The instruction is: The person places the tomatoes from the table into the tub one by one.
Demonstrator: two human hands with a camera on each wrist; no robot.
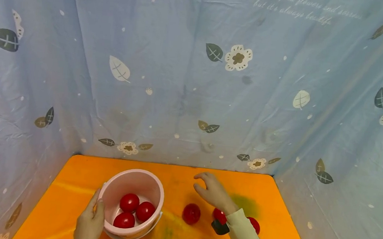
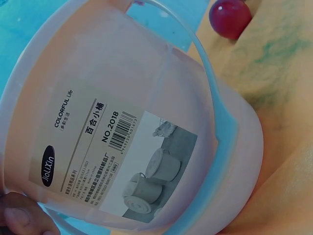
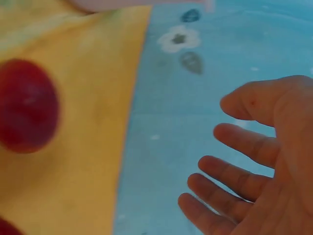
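A pink plastic bucket (image 1: 137,176) stands at the left of the orange-covered table, with three glossy red, apple-like fruits (image 1: 129,203) at its bottom. My left hand (image 1: 89,221) grips the bucket's left side at the rim; in the left wrist view a fingertip (image 2: 22,215) shows beside the rim and the printed label (image 2: 112,152). My right hand (image 1: 214,191) is raised over the table with nothing in it, fingers apart and loosely bent. Closest to it lies a single red fruit (image 1: 191,213), also in the right wrist view as a blurred red fruit (image 3: 27,105).
Two more red fruits lie under the right forearm, one red fruit (image 1: 219,215) beside the black wrist device (image 1: 220,227) and one red fruit (image 1: 253,224) partly hidden by the sleeve. A blue patterned curtain (image 1: 180,95) encloses the table's back and sides.
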